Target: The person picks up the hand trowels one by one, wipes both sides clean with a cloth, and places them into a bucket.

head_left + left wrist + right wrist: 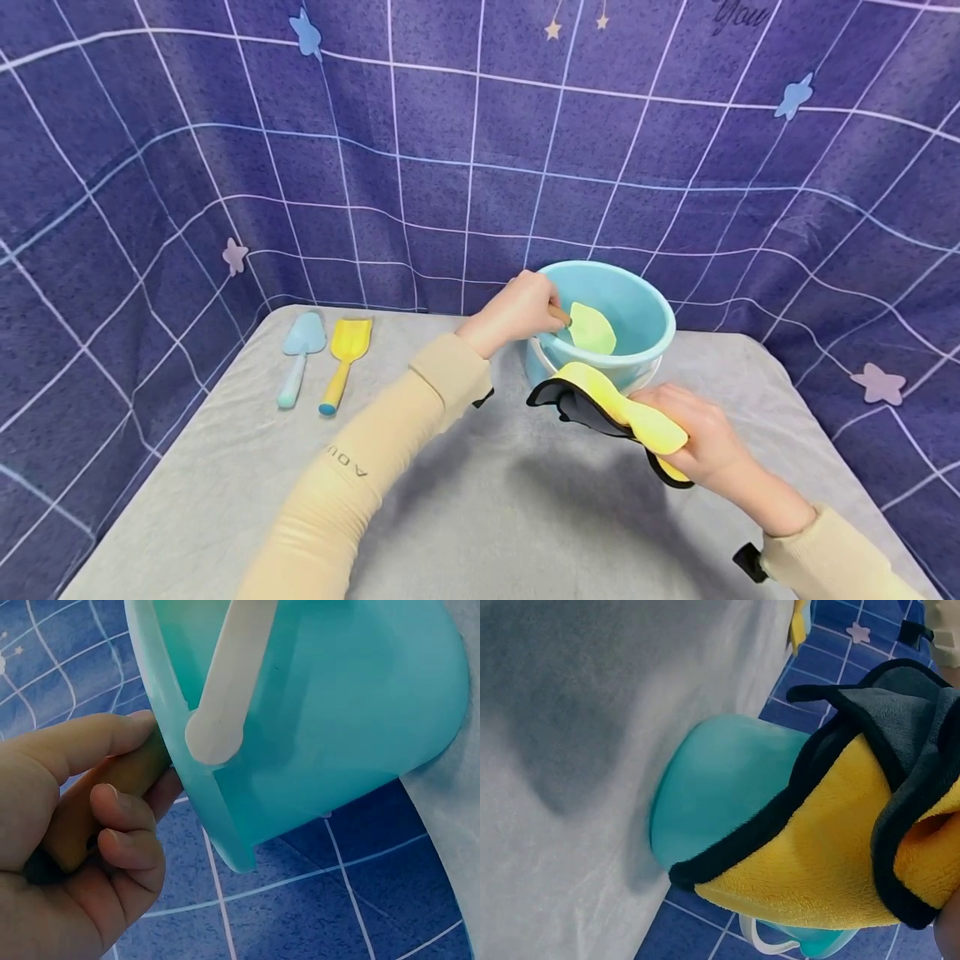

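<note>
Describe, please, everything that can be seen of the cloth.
The cloth is yellow on one side and dark grey on the other, edged in black. It looks soft and fluffy. The right hand grips it, folded and bunched, above the table and in front of the blue bucket. Whether it touches the bucket, I cannot tell.

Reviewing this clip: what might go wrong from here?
The left grip has the green tool at the mouth of the bucket; a sideways pull could catch the rim and tip the bucket.

The cloth spreads loosely from the right grip near the bucket, so its edge might snag the white handle.
</note>
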Demonstrator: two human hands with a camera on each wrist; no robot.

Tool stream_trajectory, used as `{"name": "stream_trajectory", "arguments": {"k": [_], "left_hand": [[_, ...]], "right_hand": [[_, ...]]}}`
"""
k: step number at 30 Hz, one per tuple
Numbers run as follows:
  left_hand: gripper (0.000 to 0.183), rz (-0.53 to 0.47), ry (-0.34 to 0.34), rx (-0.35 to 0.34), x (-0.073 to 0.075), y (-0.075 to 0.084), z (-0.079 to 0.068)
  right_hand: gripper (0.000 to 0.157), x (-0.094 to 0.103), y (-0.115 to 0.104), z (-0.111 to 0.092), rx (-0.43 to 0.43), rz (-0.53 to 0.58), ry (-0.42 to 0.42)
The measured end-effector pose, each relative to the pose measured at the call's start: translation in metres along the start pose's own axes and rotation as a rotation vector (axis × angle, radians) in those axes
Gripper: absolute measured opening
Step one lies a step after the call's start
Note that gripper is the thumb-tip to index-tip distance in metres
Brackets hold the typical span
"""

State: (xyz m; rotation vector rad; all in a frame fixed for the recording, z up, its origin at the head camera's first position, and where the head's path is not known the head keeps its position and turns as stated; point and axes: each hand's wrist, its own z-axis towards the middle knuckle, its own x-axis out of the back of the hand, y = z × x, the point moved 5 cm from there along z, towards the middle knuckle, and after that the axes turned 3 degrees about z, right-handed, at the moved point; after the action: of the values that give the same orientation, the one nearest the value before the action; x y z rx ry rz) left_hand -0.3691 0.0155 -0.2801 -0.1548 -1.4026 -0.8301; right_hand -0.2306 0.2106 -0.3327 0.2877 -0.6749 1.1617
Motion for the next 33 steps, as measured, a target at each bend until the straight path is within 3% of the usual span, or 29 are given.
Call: {"name": "stream_trajectory", "arguments": {"k": [16,33], "left_hand": [[0.045,0.113,-0.053,0.004,-0.011,0.019,0.011],[0.021,0.242,-0.08,-0.039,-0.023,0.018,0.019]], "right_hand": [[0.038,-0.004,-0.001,-0.003,-0.013,-0.055,-0.026],[0.036,-0.01,-0.002,-0.005,0.035,-0.077,-0.04]]}}
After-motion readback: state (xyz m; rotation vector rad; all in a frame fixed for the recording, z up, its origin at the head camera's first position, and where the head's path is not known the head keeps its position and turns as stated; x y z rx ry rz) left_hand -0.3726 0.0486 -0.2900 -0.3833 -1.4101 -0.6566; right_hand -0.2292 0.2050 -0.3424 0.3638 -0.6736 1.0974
